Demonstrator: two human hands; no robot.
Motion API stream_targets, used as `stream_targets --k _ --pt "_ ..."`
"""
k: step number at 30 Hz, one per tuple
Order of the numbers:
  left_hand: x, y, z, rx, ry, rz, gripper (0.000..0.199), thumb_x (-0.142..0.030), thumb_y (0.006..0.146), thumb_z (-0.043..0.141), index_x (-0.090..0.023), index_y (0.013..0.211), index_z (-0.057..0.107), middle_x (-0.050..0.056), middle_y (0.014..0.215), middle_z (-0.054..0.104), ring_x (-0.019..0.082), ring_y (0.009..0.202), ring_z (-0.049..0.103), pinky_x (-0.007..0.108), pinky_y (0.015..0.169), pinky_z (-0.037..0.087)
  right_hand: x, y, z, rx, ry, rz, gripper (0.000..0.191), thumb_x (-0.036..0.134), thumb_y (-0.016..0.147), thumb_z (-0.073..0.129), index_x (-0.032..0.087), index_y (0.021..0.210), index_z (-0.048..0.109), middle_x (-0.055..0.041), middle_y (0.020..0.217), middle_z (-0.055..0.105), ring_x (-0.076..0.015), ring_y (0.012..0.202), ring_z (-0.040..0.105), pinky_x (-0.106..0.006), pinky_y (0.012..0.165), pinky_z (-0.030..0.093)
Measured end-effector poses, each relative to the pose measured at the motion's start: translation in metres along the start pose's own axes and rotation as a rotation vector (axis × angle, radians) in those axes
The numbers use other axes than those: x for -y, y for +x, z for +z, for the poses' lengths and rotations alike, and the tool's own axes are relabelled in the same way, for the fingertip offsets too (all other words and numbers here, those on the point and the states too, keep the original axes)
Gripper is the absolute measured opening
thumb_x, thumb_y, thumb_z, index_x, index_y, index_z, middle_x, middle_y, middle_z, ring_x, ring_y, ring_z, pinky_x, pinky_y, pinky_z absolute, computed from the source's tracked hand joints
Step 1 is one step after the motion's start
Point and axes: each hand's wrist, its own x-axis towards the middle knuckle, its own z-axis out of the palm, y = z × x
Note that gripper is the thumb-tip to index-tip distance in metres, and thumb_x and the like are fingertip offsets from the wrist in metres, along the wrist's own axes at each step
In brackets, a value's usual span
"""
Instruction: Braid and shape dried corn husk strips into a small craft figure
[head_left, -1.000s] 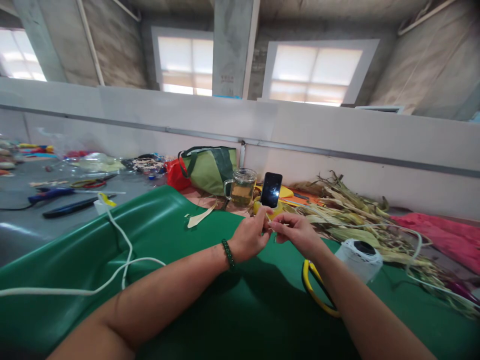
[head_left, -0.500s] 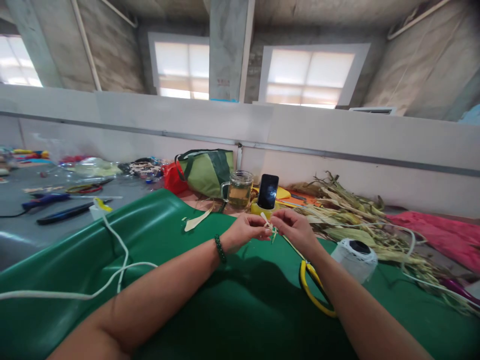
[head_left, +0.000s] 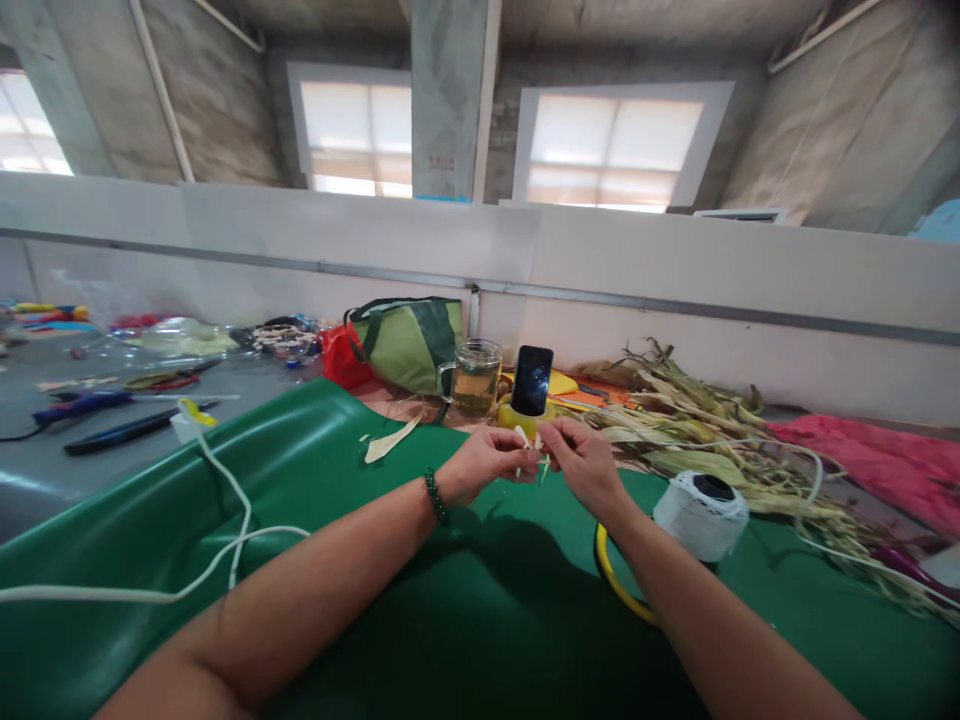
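Observation:
Above the green mat [head_left: 480,640], my two hands meet over a small piece of pale corn husk strip [head_left: 522,437] with narrow ends sticking out. My left hand [head_left: 487,463] pinches it from the left, thumb and fingers pressed together. From the right, my right hand [head_left: 583,462] closes its fingertips on another end of it; the fingers hide the middle of the piece. Under my right forearm lie yellow-handled scissors [head_left: 616,582], partly covered by the arm. A loose cream husk piece [head_left: 391,442] rests on the mat left of my hands.
Right of my forearm stands a spool of white thread [head_left: 701,515]. Dried husks [head_left: 697,430] are heaped behind it. A phone [head_left: 533,380] leans upright near a glass mug [head_left: 477,375] and a green bag [head_left: 409,340]. White cable [head_left: 236,500] crosses the mat's left side.
My right hand has shifted slightly and its fingers have curled closer round the strip. My right forearm covers more of the scissors. The whole view has moved a little.

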Motion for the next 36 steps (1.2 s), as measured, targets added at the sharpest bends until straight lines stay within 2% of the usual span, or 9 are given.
stream_targets --k 3,5,7,12,23,28,32,36 --pt "-0.001 0.001 -0.003 -0.043 -0.023 0.028 0.048 -0.046 0.042 0.085 -0.011 0.064 0.061 -0.001 0.060 0.061 0.009 0.058 0.058 0.025 0.065 0.049 -0.001 0.000 -0.005 0.135 -0.120 -0.085 0.046 0.054 0.085 0.046 0.020 0.053 0.049 0.0019 0.048 0.048 -0.0109 0.045 0.042 -0.025 0.047 0.032" --pt "-0.003 0.001 -0.005 -0.025 -0.014 0.025 0.045 -0.044 0.046 0.085 -0.010 0.065 0.062 -0.001 0.061 0.061 0.008 0.059 0.057 0.024 0.065 0.048 0.000 0.000 -0.008 0.246 -0.150 -0.144 0.046 0.052 0.086 0.047 0.020 0.054 0.049 0.0020 0.048 0.049 -0.0108 0.046 0.042 -0.025 0.048 0.031" --pt "-0.006 0.001 -0.008 0.022 0.001 0.006 0.044 -0.044 0.048 0.085 -0.010 0.065 0.063 -0.001 0.060 0.060 0.008 0.059 0.056 0.024 0.065 0.048 0.003 -0.001 -0.010 0.287 -0.134 -0.184 0.044 0.050 0.087 0.046 0.020 0.055 0.049 0.0019 0.049 0.050 -0.0105 0.046 0.042 -0.024 0.048 0.031" --pt "-0.014 -0.001 -0.013 0.114 0.030 0.003 0.043 -0.045 0.049 0.084 -0.009 0.061 0.063 0.000 0.058 0.060 0.008 0.056 0.054 0.027 0.065 0.050 0.011 -0.004 -0.014 0.288 -0.102 -0.204 0.043 0.048 0.087 0.045 0.020 0.055 0.047 0.0017 0.048 0.049 -0.0107 0.046 0.043 -0.024 0.048 0.032" --pt "-0.021 -0.003 -0.017 0.125 0.062 0.003 0.045 -0.047 0.049 0.083 -0.009 0.059 0.060 -0.001 0.058 0.059 0.008 0.056 0.056 0.024 0.063 0.051 0.008 0.000 -0.024 0.241 -0.099 -0.172 0.045 0.053 0.086 0.045 0.020 0.055 0.051 0.0024 0.046 0.047 -0.0106 0.045 0.040 -0.024 0.047 0.032" --pt "-0.017 -0.004 -0.012 0.069 0.162 0.085 0.042 -0.044 0.052 0.082 -0.009 0.065 0.063 -0.001 0.059 0.058 0.008 0.054 0.054 0.023 0.058 0.048 0.007 -0.001 -0.019 0.194 -0.148 -0.189 0.045 0.051 0.085 0.047 0.020 0.052 0.046 0.0023 0.046 0.047 -0.0105 0.046 0.041 -0.024 0.048 0.032" --pt "-0.015 -0.002 -0.013 0.045 0.244 0.164 0.043 -0.047 0.052 0.081 -0.009 0.058 0.061 0.001 0.061 0.059 0.007 0.053 0.052 0.021 0.053 0.046 0.006 0.001 -0.023 0.223 -0.149 -0.198 0.045 0.051 0.084 0.049 0.020 0.051 0.046 0.0034 0.046 0.044 -0.0095 0.045 0.038 -0.024 0.047 0.030" --pt "-0.015 -0.001 -0.016 0.049 0.324 0.186 0.037 -0.042 0.056 0.079 -0.009 0.064 0.064 0.002 0.060 0.061 0.009 0.053 0.054 0.020 0.053 0.046 0.000 0.005 -0.029 0.304 -0.147 -0.152 0.044 0.047 0.084 0.048 0.020 0.051 0.046 0.0036 0.046 0.044 -0.0094 0.045 0.038 -0.023 0.047 0.030"
